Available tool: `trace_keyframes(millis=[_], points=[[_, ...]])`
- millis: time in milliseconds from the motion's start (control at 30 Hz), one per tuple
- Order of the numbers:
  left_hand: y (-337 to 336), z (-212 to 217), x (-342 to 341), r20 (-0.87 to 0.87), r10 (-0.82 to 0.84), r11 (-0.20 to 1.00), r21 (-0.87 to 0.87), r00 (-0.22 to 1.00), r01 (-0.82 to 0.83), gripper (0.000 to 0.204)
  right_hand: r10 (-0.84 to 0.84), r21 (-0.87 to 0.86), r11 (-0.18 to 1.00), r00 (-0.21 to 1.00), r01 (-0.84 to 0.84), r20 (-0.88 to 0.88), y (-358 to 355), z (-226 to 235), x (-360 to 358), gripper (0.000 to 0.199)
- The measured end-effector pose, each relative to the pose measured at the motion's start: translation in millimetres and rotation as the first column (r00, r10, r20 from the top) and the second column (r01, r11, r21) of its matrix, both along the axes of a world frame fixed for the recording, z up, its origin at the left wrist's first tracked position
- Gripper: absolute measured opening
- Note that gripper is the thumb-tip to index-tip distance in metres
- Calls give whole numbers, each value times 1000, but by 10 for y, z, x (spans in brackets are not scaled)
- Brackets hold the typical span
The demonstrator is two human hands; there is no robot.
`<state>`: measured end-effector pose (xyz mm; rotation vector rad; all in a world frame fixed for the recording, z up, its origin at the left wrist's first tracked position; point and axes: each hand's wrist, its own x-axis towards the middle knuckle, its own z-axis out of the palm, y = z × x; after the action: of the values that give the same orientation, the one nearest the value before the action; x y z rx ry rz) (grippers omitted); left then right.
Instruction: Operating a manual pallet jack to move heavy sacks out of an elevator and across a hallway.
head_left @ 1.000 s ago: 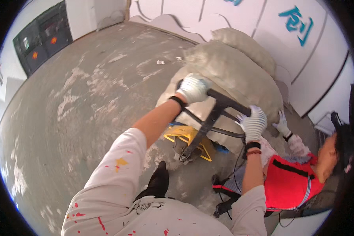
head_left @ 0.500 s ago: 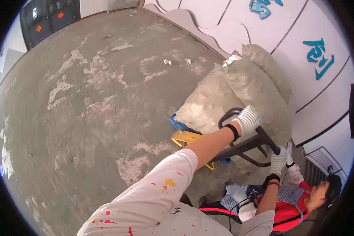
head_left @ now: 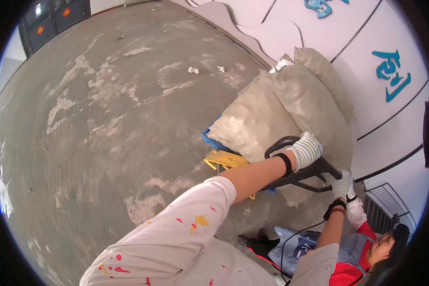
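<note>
My left hand (head_left: 306, 150), in a striped knit glove, is closed round the black loop handle (head_left: 328, 167) of a yellow pallet jack (head_left: 228, 159). At the right end of that handle, my right hand (head_left: 339, 186), gloved alike, is wrapped round the grip; its fingers are partly hidden. Beyond the handle, full beige woven sacks (head_left: 252, 119) are stacked on a blue pallet (head_left: 215, 142). Another sack (head_left: 310, 97) leans over them on the right. A co-worker's gloved hand (head_left: 351, 187) is right beside my right hand; whether it touches the handle cannot be seen.
Close on my right is a co-worker (head_left: 355, 252) in red with a checked apron. A white wall (head_left: 352, 81) with teal lettering runs along the right, with a metal grille (head_left: 388, 202) low on it. White scraps (head_left: 193, 70) lie on the worn concrete floor (head_left: 128, 119). Dark doors stand far left.
The floor scraps have shifted left in view and the wall lettering right. My left hand sits slightly farther right and lower, still on the handle. The co-worker has moved slightly lower.
</note>
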<state>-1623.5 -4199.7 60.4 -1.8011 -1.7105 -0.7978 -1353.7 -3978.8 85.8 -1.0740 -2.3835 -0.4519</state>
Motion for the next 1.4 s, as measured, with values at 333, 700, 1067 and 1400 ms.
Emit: trace_keyframes(millis=[333, 700, 1067, 1400], points=[[781, 117, -543, 62, 26, 1000, -15, 998, -25, 11, 178, 87, 982, 975, -168, -130, 742, 73, -774, 17], [927, 0, -947, -27, 124, 989, -77, 992, -126, 17, 4, -10, 1000, 990, -6, -138, 631, 22, -1247, 22], [868, -246, -964, -113, 259, 956, -115, 959, -271, 36, -38, -52, 998, 993, 32, -112, 480, -139, -1250, 18], [838, -144, -995, -125, 207, 975, -57, 970, -215, 25, -98, -149, 985, 994, 89, -51, 204, -97, -1116, 35]])
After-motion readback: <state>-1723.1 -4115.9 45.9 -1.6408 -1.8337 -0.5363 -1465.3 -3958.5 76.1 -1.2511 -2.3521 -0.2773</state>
